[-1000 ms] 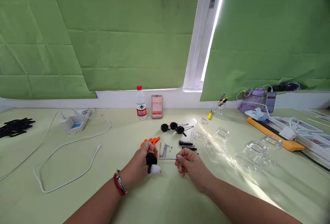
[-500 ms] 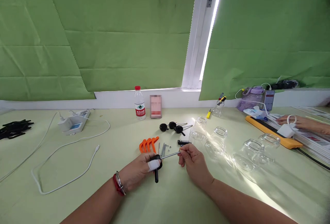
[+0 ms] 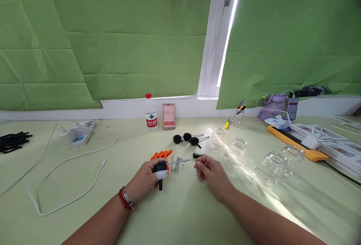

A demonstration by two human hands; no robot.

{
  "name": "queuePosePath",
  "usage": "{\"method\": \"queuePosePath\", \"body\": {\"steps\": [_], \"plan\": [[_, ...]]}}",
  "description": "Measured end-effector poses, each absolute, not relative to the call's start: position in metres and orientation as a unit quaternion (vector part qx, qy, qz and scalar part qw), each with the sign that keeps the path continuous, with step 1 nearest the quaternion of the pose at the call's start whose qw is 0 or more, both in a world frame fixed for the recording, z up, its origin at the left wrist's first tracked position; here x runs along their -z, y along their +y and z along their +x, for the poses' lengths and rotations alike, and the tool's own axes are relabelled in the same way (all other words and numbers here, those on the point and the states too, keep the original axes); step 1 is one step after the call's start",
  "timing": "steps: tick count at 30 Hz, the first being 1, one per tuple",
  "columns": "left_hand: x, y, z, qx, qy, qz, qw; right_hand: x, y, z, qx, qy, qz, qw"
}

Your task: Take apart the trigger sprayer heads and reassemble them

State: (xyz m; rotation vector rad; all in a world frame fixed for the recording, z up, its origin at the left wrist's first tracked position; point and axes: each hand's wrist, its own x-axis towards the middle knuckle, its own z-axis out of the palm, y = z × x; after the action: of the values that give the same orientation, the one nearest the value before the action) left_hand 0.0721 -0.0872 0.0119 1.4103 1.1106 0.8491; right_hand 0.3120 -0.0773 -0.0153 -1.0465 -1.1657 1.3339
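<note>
My left hand (image 3: pixel 146 179) is closed on a black knob (image 3: pixel 160 167) with a short black stem pointing down and a thin metal rod (image 3: pixel 180 161) sticking out to the right. One fingertip wears a white wrap, and the wrist carries a red band. My right hand (image 3: pixel 209 171) hovers just right of the rod's free end, apart from it, fingers curled in a pinch; what they hold, if anything, is hidden. Orange plastic pieces (image 3: pixel 161 154) and several loose bolts (image 3: pixel 176 164) lie just behind the knob.
More black knobs with rods (image 3: pixel 186 138), a small black part (image 3: pixel 199 155) and several upturned glass jars (image 3: pixel 238 151) lie beyond and to the right. A water bottle (image 3: pixel 150 117) stands at the back. A power strip (image 3: pixel 75 136) with white cable sits left.
My right hand has let go of the rod's end and drawn slightly back. My left hand turned the knob and carried it toward the bolts. A person's hand seen at far right has gone.
</note>
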Motion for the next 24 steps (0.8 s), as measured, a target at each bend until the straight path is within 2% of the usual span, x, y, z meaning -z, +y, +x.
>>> {"method": "queuePosePath", "body": {"steps": [24], "plan": [[-0.0143,-0.0899,0.0773,-0.326,0.448,0.609,0.568,0.0119,-0.0818,0.3100,-0.580,-0.495,-0.456,0.459]]}}
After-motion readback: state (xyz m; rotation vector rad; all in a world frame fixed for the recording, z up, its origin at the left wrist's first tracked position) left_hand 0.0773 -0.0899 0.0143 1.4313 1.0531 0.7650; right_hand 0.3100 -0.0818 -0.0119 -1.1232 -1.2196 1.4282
